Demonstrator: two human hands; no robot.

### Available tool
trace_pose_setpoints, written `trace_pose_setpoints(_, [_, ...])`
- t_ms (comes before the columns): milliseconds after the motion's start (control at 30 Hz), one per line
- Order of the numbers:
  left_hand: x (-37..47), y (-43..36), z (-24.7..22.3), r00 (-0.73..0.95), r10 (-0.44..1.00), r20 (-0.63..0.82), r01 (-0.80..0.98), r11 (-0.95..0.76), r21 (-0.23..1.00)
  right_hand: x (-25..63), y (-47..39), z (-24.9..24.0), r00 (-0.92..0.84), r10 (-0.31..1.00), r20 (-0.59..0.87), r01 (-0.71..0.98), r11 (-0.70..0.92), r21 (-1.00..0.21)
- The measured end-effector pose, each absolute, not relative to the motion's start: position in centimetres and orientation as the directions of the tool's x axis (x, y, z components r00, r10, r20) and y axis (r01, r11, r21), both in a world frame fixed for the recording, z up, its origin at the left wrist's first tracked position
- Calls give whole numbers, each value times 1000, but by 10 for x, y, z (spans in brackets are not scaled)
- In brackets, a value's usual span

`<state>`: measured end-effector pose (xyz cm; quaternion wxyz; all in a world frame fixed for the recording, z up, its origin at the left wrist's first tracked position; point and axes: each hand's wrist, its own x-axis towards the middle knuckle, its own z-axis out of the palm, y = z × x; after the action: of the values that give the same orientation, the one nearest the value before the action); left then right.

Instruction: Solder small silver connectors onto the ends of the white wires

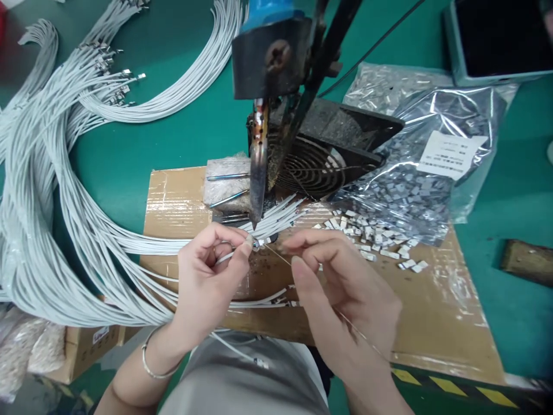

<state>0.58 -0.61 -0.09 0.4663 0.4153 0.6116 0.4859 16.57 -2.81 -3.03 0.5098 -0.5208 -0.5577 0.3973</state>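
A thick mass of white cables [26,190] spreads over the green table to the left of the left hand, one bundle curving round well beyond it. Below that mass, left of the same wrist, sits a brown box [82,354]. The left hand [211,276], with a bracelet [146,362] at its wrist, is closed to a narrow pinch: thumb and forefinger grip a white cable end with a small metal connector [261,242], which lies in the gap between the two hands. Just beyond the left fingertips, a film-wrapped block [220,199] carries thin metal rods. A soldering iron [259,167] points down, its tip just above the left fingertips; whether it touches the connector I cannot tell. More cable ends [280,216] lie beyond the gap between the hands, and others [259,302] nearer the body. The right hand [345,288] is curled, thumb and forefinger nearly together on a thin wire [279,255] that slants toward the connector. Beyond the right hand stands a black fan [311,167]. Loose metal pieces [380,236] are scattered beyond its knuckles on a cardboard sheet [432,328], beside a labelled clear bag [406,190] of similar pieces. Farther off is a dark-topped box [501,40]; well right of the right hand lies a wooden block [527,262].
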Motion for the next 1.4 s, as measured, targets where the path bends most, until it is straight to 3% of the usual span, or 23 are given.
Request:
trace_pose_setpoints(267, [7, 2, 1, -268, 954, -137, 50, 156, 986, 151, -23, -24, 143, 988, 53, 5, 53, -999])
trace_pose_setpoints(1400, [11, 9, 4, -282, 954, -101, 53, 121, 991, 144, -19, -15, 230, 973, 36, 21, 32, -999])
